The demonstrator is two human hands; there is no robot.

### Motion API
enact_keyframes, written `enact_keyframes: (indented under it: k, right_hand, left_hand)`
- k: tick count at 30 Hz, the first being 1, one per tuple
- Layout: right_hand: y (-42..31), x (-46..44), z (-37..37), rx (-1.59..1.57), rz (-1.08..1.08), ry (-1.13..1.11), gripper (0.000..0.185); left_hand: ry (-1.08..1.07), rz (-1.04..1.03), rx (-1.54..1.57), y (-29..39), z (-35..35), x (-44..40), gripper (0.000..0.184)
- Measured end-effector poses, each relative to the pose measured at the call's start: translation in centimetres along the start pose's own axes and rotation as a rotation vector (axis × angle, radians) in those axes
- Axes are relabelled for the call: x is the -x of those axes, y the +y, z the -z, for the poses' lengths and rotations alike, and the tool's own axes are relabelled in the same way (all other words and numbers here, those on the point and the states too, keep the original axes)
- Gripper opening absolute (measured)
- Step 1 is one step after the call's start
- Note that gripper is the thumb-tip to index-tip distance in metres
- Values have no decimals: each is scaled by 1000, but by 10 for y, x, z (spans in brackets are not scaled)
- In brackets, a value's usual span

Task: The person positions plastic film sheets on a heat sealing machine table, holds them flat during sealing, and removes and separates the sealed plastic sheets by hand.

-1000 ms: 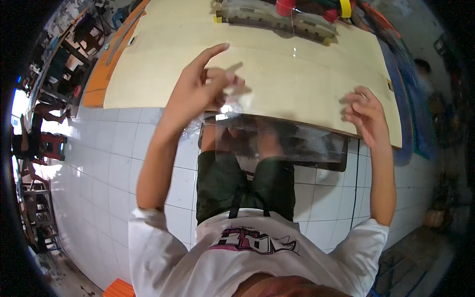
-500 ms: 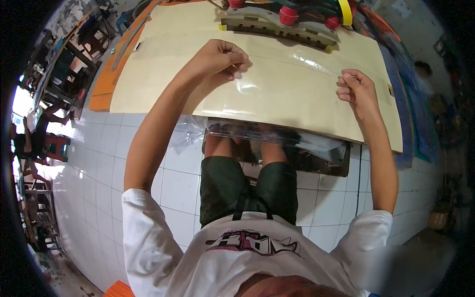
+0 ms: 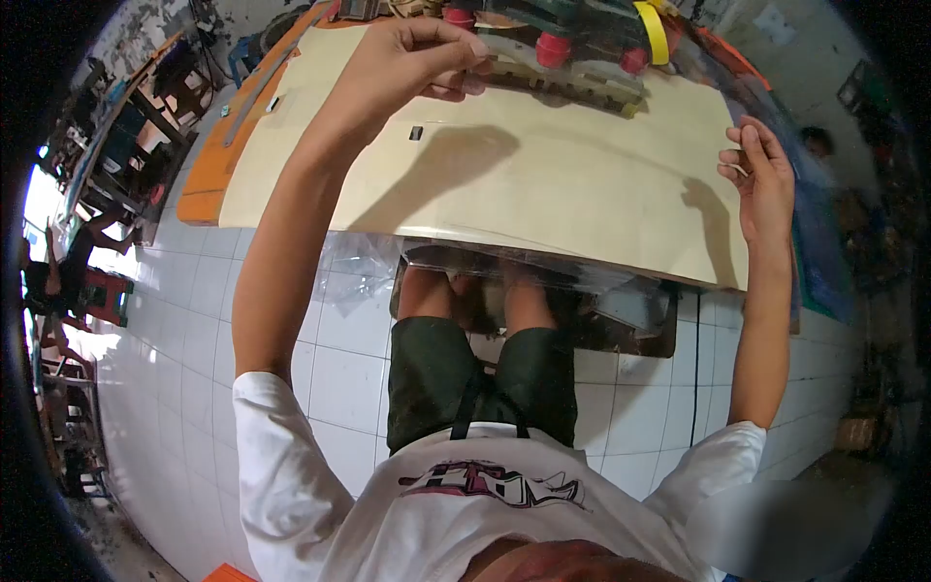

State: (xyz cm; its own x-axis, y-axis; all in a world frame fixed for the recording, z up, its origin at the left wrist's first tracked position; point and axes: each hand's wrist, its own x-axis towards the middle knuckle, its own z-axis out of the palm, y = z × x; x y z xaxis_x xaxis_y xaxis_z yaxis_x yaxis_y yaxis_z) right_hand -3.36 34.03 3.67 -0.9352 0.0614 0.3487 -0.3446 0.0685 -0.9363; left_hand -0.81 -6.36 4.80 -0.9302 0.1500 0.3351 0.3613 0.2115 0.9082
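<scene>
My left hand (image 3: pixel 412 66) is raised over the far side of the cream-coloured board (image 3: pixel 320 165), thumb and fingers pinched together. My right hand (image 3: pixel 761 179) is held up at the board's right edge, also pinched. Between them stretches what looks like a thin clear plastic sheet (image 3: pixel 582 194), hard to make out except for faint edges and haze. Both hands cast shadows on the board. Below my left hand, a small black rectangle (image 3: pixel 416 133) lies on the board. Just beyond that hand is a notched metal bar (image 3: pixel 567 94).
Behind the bar stands a machine with red knobs (image 3: pixel 553 51) and a yellow ring (image 3: pixel 653 33). A long metal strip (image 3: pixel 257 97) lies on the orange tabletop (image 3: pixel 201 199) at left. Crumpled clear plastic (image 3: pixel 354 267) hangs under the board's front edge. Another person (image 3: pixel 818 143) is at the right.
My left hand has lifted up and away toward the machine, uncovering the small black rectangle. My right hand has moved outward to the right. The bright reflections over the board are gone.
</scene>
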Motion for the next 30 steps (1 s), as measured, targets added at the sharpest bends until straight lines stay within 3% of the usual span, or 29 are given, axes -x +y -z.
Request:
enact_keyframes:
  k: [3, 5, 9, 12, 14, 25, 30]
  right_hand:
    - [-11, -11, 0, -31, 16, 1, 33]
    - [-14, -16, -1, -36, 19, 13, 33]
    - [-19, -22, -2, -72, 10, 3, 34]
    - [-21, -23, -5, -61, -3, 16, 34]
    - [-22, -26, -5, -54, -1, 18, 34]
    - [-27, -29, -9, -103, 4, -15, 37]
    - [-33, -20, -17, -213, -86, -81, 28]
  left_hand:
    - [29, -66, -27, 15, 1, -7, 32]
    - [58, 79, -28, 34, 1, -11, 24]
    - [63, 59, -8, 40, -3, -14, 22]
    - [126, 10, 46, 35, -6, -15, 23]
    - [94, -114, -39, 14, 1, -22, 35]
    - [160, -159, -6, 31, 2, -14, 35]
    - [91, -38, 49, 34, 16, -3, 32]
